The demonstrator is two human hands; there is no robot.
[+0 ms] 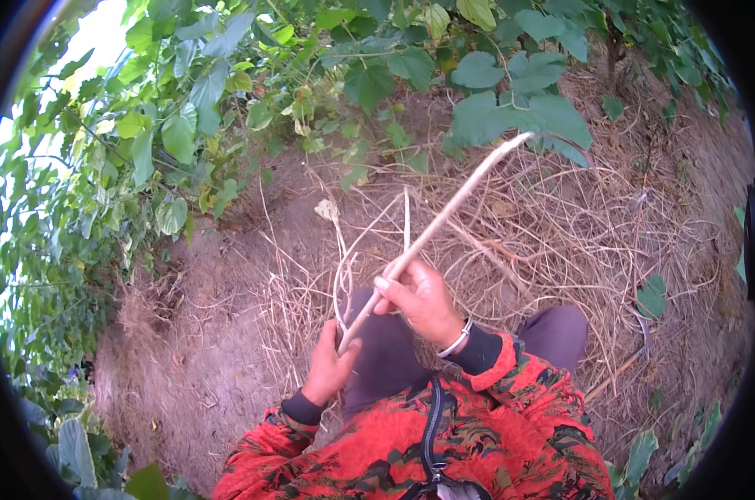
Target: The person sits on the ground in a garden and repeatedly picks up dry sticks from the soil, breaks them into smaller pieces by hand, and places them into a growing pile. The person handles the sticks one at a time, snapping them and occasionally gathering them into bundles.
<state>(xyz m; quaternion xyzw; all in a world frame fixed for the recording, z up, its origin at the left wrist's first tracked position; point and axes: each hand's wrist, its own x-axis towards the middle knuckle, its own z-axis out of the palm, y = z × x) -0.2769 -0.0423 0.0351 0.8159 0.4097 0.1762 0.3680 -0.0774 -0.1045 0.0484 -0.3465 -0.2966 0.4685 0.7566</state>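
Note:
A long, pale woody stem (pixel 449 209) slants across the view above my knees, its far end up and to the right. My left hand (pixel 332 369) grips its lower end, together with thinner pale stems (pixel 339 275) that rise on the left, one with a light knob at its top. Further up the thick stem, my right hand (pixel 421 300) pinches it between thumb and fingers. A thin dark strip (pixel 568 139) curves away near the stem's far tip; whether it is attached I cannot tell.
Dry, tangled vines (pixel 552 237) cover the soil ahead and to the right. Leafy green plants (pixel 184 119) stand at the left and top. A tool like a sickle, with a wooden handle (pixel 615 375), lies on the ground to the right. Bare soil (pixel 209 350) shows at the left.

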